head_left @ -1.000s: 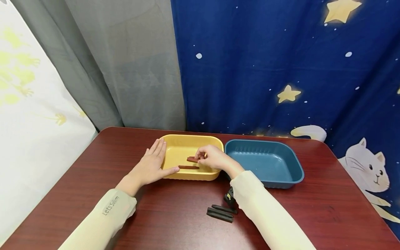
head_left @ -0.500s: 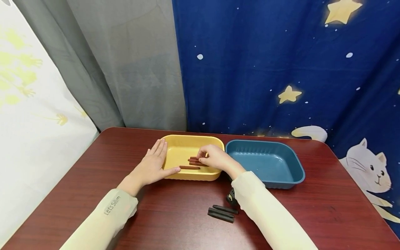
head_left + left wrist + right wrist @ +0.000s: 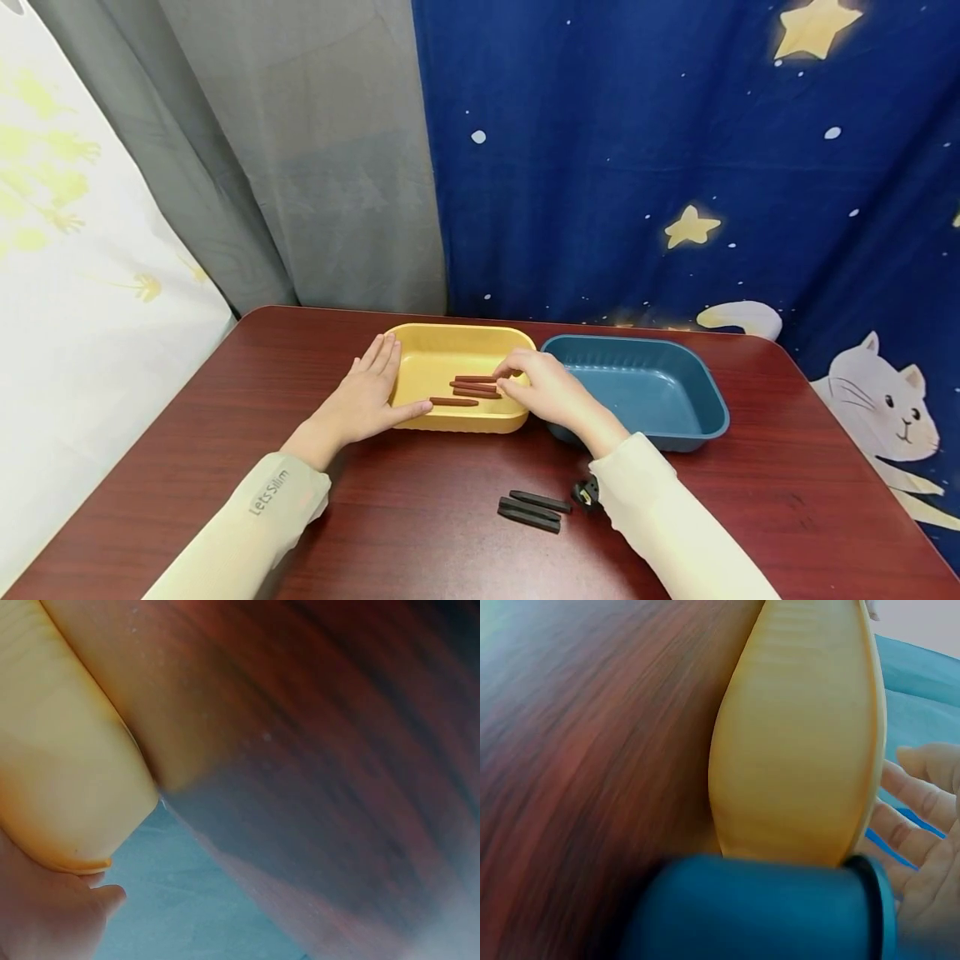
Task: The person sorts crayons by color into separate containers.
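In the head view, a yellow tub (image 3: pixel 461 422) has several slim brown sticks (image 3: pixel 454 402) with tapered ends, like crayons, lying on its floor. My left hand (image 3: pixel 365 392) rests across the tub's left side, fingers straight along the far part of the rim and thumb over the near rim. Over the right end of the tub is my right hand (image 3: pixel 551 390), its fingertips close to the ends of the grouped sticks. The right wrist view shows that hand's fingers (image 3: pixel 911 832) spread and relaxed beside the yellow rim, with nothing between them.
A blue tub (image 3: pixel 637 400) stands against the right of the yellow one. Several black sticks (image 3: pixel 531 510) of like shape lie on the dark red table (image 3: pixel 420 517) in front. The wrist camera (image 3: pixel 585 493) hangs under the right sleeve. Curtains (image 3: pixel 345 208) close off the back.
My right hand has let go of the brown sticks and drawn back to the right. Those sticks now lie grouped on the tub's floor. My left hand keeps its place.
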Available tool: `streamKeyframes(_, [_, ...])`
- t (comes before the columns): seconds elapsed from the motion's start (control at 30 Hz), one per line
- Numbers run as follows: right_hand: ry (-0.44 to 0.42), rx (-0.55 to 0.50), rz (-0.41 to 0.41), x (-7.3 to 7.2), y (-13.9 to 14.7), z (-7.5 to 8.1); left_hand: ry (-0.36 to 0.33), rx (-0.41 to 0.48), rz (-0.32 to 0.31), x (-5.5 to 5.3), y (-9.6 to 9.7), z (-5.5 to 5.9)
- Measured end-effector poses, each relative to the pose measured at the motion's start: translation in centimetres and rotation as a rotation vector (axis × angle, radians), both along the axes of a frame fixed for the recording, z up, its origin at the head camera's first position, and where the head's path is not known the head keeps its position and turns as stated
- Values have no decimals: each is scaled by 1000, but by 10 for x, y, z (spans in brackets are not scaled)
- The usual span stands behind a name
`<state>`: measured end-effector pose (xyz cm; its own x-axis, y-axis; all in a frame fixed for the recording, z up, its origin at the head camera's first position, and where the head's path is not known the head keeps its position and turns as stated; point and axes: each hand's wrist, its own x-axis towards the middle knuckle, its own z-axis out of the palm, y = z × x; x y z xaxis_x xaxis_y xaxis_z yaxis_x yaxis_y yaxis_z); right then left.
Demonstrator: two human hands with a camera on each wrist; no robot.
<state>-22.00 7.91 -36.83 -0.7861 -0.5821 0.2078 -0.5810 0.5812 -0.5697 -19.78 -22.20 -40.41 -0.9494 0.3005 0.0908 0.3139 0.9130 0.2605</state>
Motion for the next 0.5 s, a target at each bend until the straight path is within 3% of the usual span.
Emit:
streamKeyframes(0.17, [14, 33, -7, 12, 13, 0, -5, 0, 0, 0, -1, -1])
streamKeyframes(0.33, [103, 102, -22, 24, 24, -2, -13, 5, -2, 0, -1, -2])
streamKeyframes(0.5, [181, 129, -88, 35, 40, -7, -6, 2, -6, 0, 0, -1])
